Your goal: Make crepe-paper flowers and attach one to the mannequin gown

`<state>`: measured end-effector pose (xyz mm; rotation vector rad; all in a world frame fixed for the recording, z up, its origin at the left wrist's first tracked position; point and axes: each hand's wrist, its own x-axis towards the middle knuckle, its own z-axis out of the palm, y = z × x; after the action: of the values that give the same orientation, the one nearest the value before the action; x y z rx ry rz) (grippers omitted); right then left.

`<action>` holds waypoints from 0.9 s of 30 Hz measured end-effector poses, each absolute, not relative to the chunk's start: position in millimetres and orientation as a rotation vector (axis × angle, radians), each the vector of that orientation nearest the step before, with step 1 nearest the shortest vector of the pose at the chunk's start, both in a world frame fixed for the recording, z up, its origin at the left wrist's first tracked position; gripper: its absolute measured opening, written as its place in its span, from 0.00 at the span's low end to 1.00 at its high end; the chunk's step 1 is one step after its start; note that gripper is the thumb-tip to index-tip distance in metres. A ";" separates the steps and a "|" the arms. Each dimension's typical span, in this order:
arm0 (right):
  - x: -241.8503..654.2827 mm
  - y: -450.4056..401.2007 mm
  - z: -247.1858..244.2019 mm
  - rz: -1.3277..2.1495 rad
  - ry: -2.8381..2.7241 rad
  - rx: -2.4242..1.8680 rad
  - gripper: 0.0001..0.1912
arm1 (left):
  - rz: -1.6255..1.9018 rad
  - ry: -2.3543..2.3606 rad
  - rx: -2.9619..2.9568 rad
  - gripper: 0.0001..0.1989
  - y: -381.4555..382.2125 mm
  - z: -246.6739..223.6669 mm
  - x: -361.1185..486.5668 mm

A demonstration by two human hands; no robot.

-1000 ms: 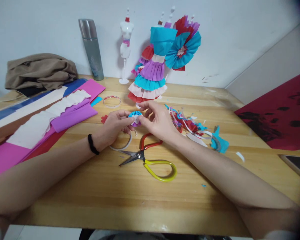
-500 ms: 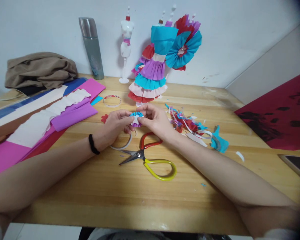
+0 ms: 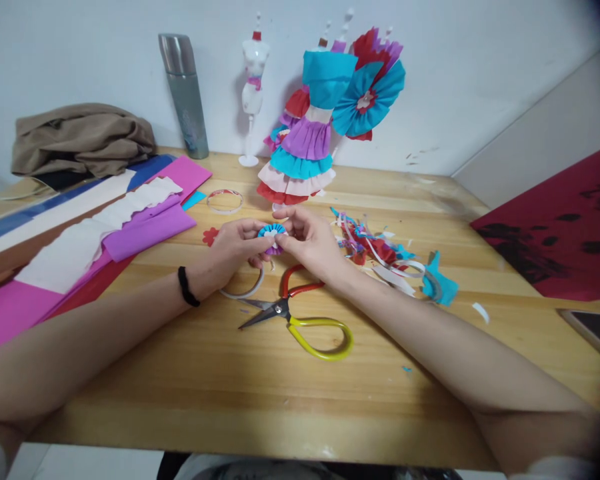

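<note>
Pinching rosette [image 3: 273,231], table's front edge [image 3: 260,448] well apart.

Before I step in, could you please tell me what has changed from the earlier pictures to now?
Very little: the right hand seems to have edged slightly inward, toward the left hand, and the small blue-and-purple rosette has shifted a touch between their fingers. Nothing was visibly taken up or let go. The open scissors, ruffled dress and scraps stayed put.
</note>
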<state>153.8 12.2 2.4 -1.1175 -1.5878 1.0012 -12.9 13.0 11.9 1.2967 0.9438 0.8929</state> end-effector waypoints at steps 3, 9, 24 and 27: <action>154.2 11.7 2.2 1.027 -1.591 -1.121 0.17 | 0.881 0.948 1.304 0.07 13.4 11.6 -13.3; 154.8 12.5 0.9 1.069 -1.573 -1.120 0.17 | 0.888 0.943 1.295 0.05 13.0 10.9 -12.9; 153.2 12.9 -0.6 1.040 -1.621 -1.135 0.20 | 0.903 0.963 1.313 0.04 11.8 11.1 -12.4; 152.8 12.5 -0.6 1.046 -1.610 -1.145 0.19 | 0.893 0.955 1.300 0.07 11.4 11.4 -12.1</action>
<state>152.8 12.5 -0.6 -1.1445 -1.6100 1.0462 -12.1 11.4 11.4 1.3002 0.9547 0.8931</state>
